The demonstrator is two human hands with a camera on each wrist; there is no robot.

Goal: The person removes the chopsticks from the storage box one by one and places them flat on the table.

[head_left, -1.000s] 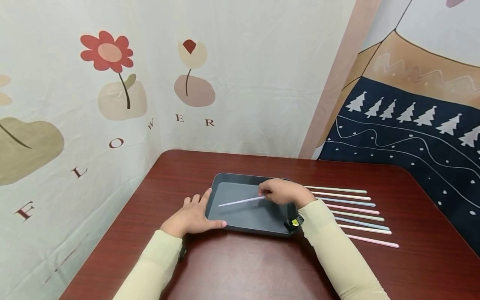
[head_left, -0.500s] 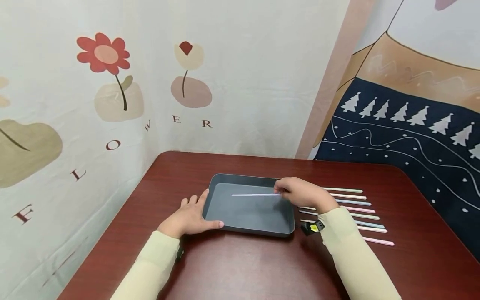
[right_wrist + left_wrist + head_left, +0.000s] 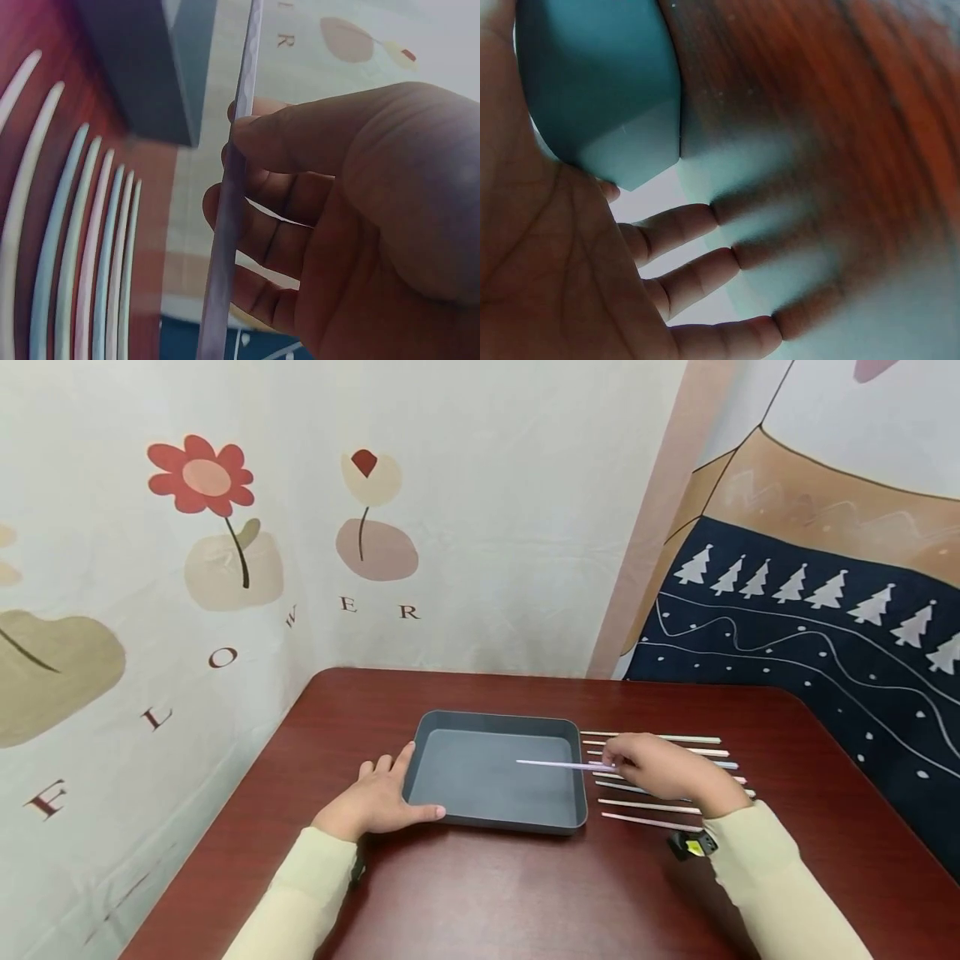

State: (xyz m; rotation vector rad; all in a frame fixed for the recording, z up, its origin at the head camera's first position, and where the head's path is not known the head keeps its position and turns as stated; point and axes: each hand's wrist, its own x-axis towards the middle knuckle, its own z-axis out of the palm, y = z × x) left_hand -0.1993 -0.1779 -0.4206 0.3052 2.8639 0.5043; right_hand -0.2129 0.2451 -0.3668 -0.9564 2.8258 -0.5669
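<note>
A pale purple chopstick [image 3: 551, 764] is pinched between the thumb and fingers of my right hand [image 3: 663, 770]. Its thin end points left over the right part of a dark grey tray [image 3: 487, 768], above the tray's floor. In the right wrist view the chopstick [image 3: 229, 187] runs across the curled fingers. My left hand [image 3: 378, 797] rests with spread, mostly straight fingers at the tray's near left corner, its thumb along the front rim. The left wrist view shows the tray's corner [image 3: 604, 82] between thumb and fingers.
Several pastel chopsticks [image 3: 64, 262] lie in a row on the reddish-brown table [image 3: 487, 893], to the right of the tray and partly under my right hand. Behind the table hang a flower-printed cloth [image 3: 510, 527] and a dark tree-patterned cloth [image 3: 810, 635].
My right hand has moved right with the purple chopstick, from over the tray to above the row of chopsticks. The left hand has stayed on the tray's corner.
</note>
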